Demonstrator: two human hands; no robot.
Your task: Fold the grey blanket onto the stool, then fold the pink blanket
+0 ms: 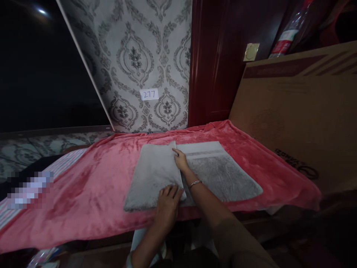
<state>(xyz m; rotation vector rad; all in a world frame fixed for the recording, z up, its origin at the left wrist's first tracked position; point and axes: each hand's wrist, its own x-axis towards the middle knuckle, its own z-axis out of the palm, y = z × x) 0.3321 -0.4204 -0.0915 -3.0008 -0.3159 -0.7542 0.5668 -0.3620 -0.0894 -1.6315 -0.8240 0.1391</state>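
Note:
A grey plush cloth [223, 178] lies spread out, with a pale band near its far edge. Its left part is folded over as a lighter flap [156, 163], whose free edge runs near the middle. My left hand [167, 203] is at the near corner of this flap, fingers bent over the fabric and closed on it; the thumb's grip is partly hidden. Farther along the same edge, my right hand [181, 160] rests with its index finger stretched out on the cloth and the thumb apart from it. A bracelet circles the right wrist.
Beneath the cloth is a pink-red blanket [103, 186] draped over a raised surface. A large cardboard box [301, 111] stands at the right, with a plastic bottle [286, 41] behind it. A dark screen [50, 70] is at the left. A "277" label [149, 94] is on the patterned wall.

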